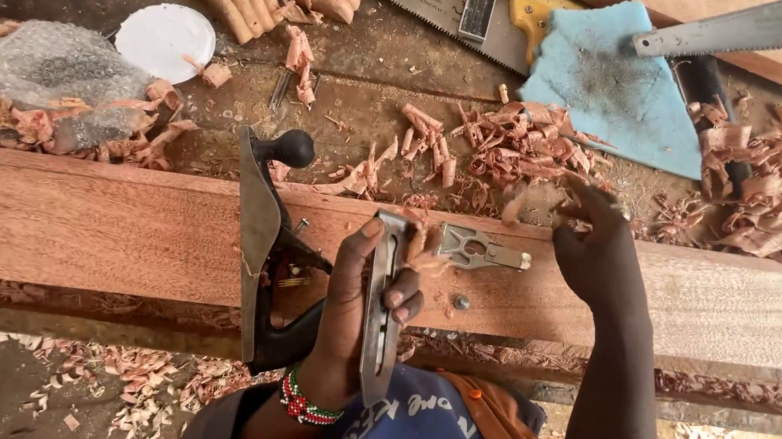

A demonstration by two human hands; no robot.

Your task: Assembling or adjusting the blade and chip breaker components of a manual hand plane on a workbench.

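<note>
- Head view: left hand [357, 318] grips a plane iron [381, 312] upright over the plank [88, 222], with the hand plane [260, 247] lying on its side at nine o'clock.
- Right hand [594, 233], fingers spread, brushes wood shavings [514, 147]; lever cap [480, 248] lies between the hands.

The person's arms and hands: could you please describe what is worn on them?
Both arms are bare, with no sleeves or gloves. The left hand has a beaded bracelet at its wrist, in red, green, white and black. The right hand shows no ring, watch or band.
</note>
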